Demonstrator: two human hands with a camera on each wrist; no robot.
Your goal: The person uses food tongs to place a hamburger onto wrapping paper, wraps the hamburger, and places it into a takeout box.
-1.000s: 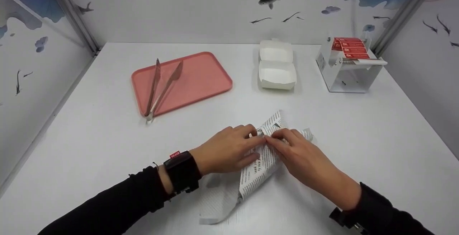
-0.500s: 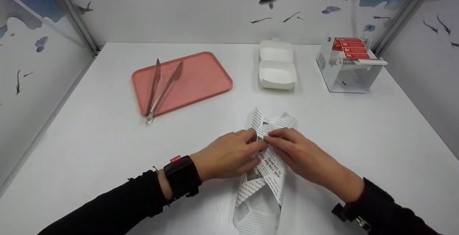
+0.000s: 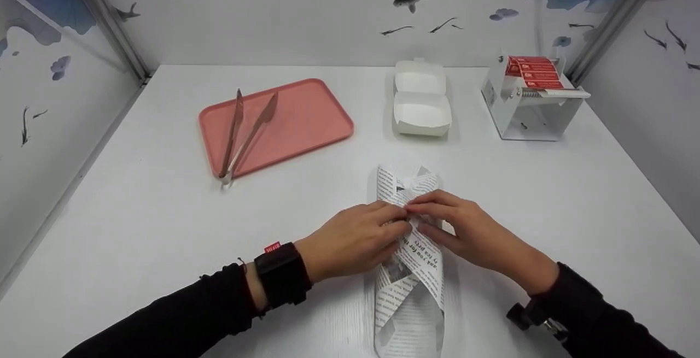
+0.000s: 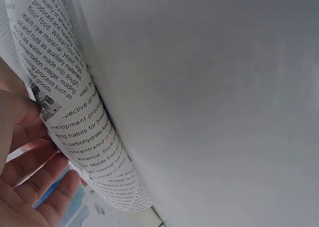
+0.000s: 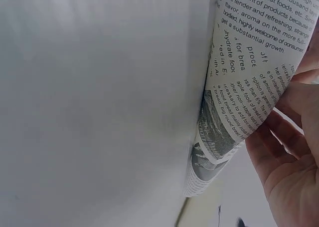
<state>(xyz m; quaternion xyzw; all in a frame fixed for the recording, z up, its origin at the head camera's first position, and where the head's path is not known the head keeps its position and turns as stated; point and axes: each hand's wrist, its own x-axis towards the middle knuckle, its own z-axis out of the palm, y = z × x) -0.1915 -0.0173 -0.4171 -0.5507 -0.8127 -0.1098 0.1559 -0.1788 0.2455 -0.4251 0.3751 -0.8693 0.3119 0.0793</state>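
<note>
A sheet of newsprint-patterned wrapping paper [image 3: 418, 262] lies folded into a long bundle on the white table. Its far end shows two pointed flaps, and its near end lies flat towards me. Both hands meet on its upper middle. My left hand [image 3: 358, 238] holds the folded layers from the left with bent fingers. From the right, my right hand [image 3: 473, 232] holds the overlap, its fingertips beside the left ones. Each wrist view shows the rounded side of the paper roll [image 4: 84, 102] with fingers along its top. Whatever the paper wraps is hidden.
Metal tongs [image 3: 251, 136] lie on a pink tray [image 3: 311, 123] at the back left. A white lidded food box [image 3: 421, 112] stands open behind the bundle. At the back right is a label dispenser [image 3: 530, 101] with red stickers. Printed panels border the table.
The bundle has turned from a slant to nearly straight away from me, its near end swinging right. Both hands have stayed on it; the right thumb now stands apart from its other fingers.
</note>
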